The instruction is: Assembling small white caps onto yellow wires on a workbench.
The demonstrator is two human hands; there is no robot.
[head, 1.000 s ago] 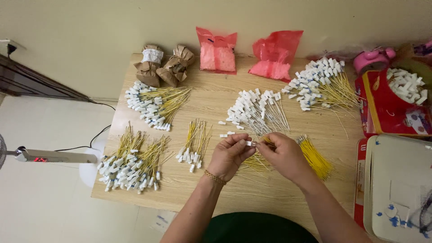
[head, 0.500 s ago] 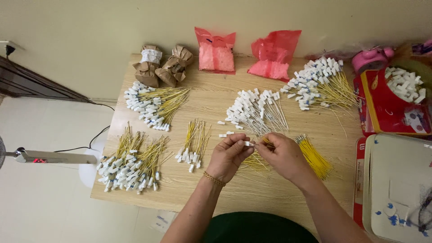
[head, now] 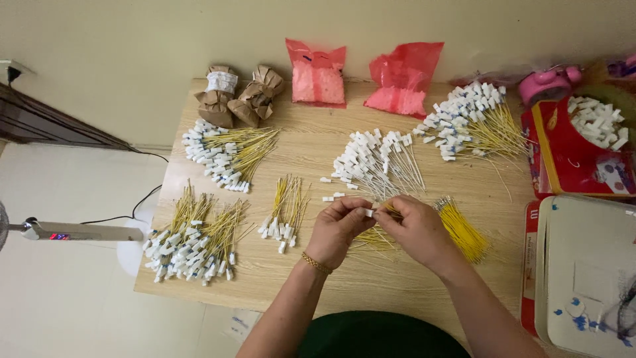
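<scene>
White connector (head: 368, 212) seems pinched between left hand (head: 338, 229) and right hand (head: 417, 229) fingertips, both closed.

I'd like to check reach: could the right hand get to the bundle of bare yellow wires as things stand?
Probably yes: the bundle of bare yellow wires lies uncovered just beside the right hand, though that hand is pinching a small white piece.

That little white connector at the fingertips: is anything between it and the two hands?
Nothing visible. The left hand and right hand both pinch the white connector directly, above loose yellow wires on the wooden table.
</scene>
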